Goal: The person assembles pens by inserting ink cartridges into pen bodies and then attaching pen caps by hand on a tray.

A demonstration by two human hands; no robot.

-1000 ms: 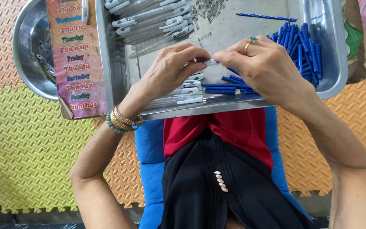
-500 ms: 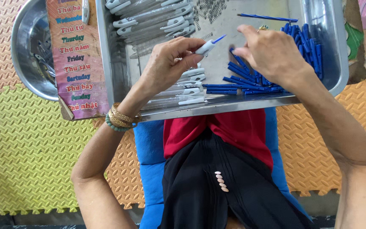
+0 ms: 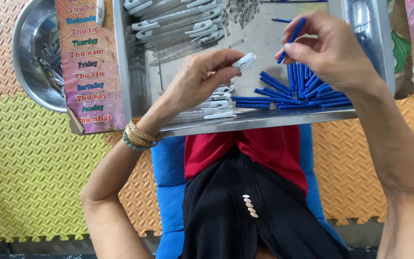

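The left hand (image 3: 202, 79) pinches a small white plastic clip piece (image 3: 243, 61) between thumb and fingertips, its grip closed narrow on the piece, whose free end points right and slightly up over the shallow rectangular metal tray (image 3: 259, 122). The right hand (image 3: 329, 50) holds a slim blue plastic stick (image 3: 291, 38) in a tight fingertip grip, the stick's long axis slanting from upper right down to lower left, its lower end aimed toward the white piece but apart from it. The two parts lie near each other above the tray, the blue stick to the right of and a little higher than the white piece, with the loose pile of blue sticks (image 3: 303, 91) below the right hand and the white clip pieces (image 3: 216, 103) below the left.
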